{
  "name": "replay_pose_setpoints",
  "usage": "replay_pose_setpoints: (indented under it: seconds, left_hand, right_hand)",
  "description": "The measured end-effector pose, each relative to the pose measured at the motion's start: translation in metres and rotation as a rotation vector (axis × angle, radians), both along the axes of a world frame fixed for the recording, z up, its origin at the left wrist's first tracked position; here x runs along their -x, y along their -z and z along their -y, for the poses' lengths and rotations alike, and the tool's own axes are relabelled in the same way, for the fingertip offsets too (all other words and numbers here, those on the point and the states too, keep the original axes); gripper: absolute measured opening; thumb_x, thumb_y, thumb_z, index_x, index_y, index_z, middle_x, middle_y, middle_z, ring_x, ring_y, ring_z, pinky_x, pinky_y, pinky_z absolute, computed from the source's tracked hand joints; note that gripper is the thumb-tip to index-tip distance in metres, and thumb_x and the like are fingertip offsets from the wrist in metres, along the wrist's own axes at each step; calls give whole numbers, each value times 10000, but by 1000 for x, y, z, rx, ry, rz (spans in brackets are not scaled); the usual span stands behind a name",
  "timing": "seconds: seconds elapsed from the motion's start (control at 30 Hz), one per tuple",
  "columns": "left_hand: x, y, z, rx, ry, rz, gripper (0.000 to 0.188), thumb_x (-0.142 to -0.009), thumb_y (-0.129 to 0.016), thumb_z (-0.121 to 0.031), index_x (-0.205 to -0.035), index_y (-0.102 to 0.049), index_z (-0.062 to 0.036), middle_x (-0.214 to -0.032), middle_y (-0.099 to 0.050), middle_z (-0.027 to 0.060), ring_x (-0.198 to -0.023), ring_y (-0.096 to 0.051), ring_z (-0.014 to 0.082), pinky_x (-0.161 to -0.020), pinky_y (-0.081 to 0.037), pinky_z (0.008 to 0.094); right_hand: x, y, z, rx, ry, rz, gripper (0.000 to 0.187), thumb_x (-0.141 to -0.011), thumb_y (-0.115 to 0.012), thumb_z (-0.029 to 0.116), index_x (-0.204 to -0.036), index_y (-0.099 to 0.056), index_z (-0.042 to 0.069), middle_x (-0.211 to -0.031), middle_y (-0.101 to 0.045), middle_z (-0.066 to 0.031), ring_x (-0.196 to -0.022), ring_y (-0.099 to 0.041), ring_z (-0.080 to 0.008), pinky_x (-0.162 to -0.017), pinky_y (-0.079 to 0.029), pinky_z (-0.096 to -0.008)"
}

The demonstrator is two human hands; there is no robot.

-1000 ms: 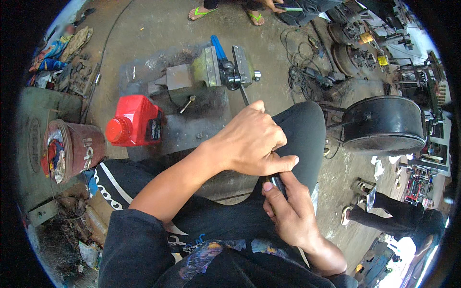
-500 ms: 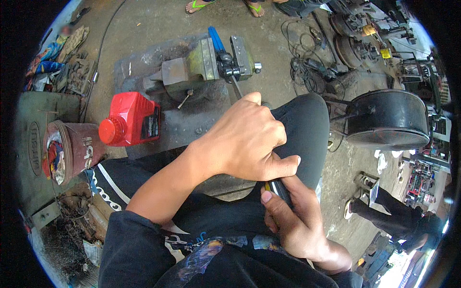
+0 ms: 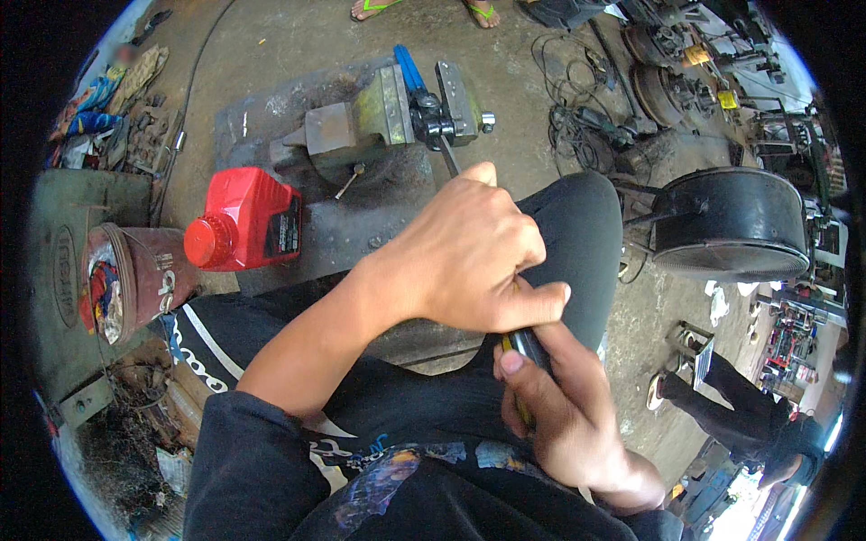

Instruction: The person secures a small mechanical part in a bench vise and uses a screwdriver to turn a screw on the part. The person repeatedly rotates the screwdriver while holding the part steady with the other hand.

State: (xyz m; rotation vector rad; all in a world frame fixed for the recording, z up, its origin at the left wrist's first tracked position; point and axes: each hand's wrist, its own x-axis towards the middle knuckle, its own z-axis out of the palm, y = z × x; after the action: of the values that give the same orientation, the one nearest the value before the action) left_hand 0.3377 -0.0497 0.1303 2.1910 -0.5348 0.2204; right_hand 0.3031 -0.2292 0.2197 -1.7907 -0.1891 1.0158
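Observation:
A long tool with a narrow metal shank (image 3: 449,157) and a black-and-yellow handle (image 3: 530,349) runs from the vise back toward me; its exact kind does not show. My left hand (image 3: 469,252) closes over the middle of the shank, palm down, hiding most of it. The handle sits in my right hand (image 3: 568,406), thumb along its top. In front, a green-and-grey bench vise (image 3: 383,104) has a blue-handled tool (image 3: 409,68) with a black head between its jaws. The tool's far end meets that black head.
A red plastic bottle (image 3: 244,221) stands left of the vise, beside a bucket (image 3: 149,279) of rags. At right is a black round drum (image 3: 731,221). Cables and a grinder (image 3: 595,126) lie beyond. Sandalled feet (image 3: 483,13) show at the top; another person (image 3: 722,397) is at right.
Both my hands have shifted slightly with the tool, the right one a little to the right. More yellow of the handle shows. The vise and bottle look the same.

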Motion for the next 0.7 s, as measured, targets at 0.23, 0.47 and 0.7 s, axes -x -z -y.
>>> replay_pose_setpoints:
  seconds: [0.23,0.47,0.7]
  left_hand:
    - [-1,5,1,17,12,-8,512,-798,-639,-455,-458,-583,-76,-449,-516,145,-484,-544,362,-683,-388,413]
    - [-1,13,2,9,8,-19,504,-806,-655,-454,-484,-524,-88,-487,-500,123,-521,-495,336,-688,-335,409]
    - [-9,12,-6,2,10,-48,593,-832,-636,-546,-475,-593,-74,-459,-524,129,-505,-554,344,-704,-389,410]
  right_hand:
    - [-1,4,-1,2,14,1,177,-1045,-516,100,-1142,-531,-47,-833,-538,-45,-526,-495,-88,-451,-380,-243]
    - [-2,14,1,-16,-43,147,155,-1035,-530,102,-1105,-546,-35,-735,-526,-16,-496,-483,-86,-452,-375,-248]
    - [-7,7,-10,-28,16,60,211,-1001,-550,69,-1186,-526,-31,-763,-506,8,-528,-458,-66,-470,-360,-233]
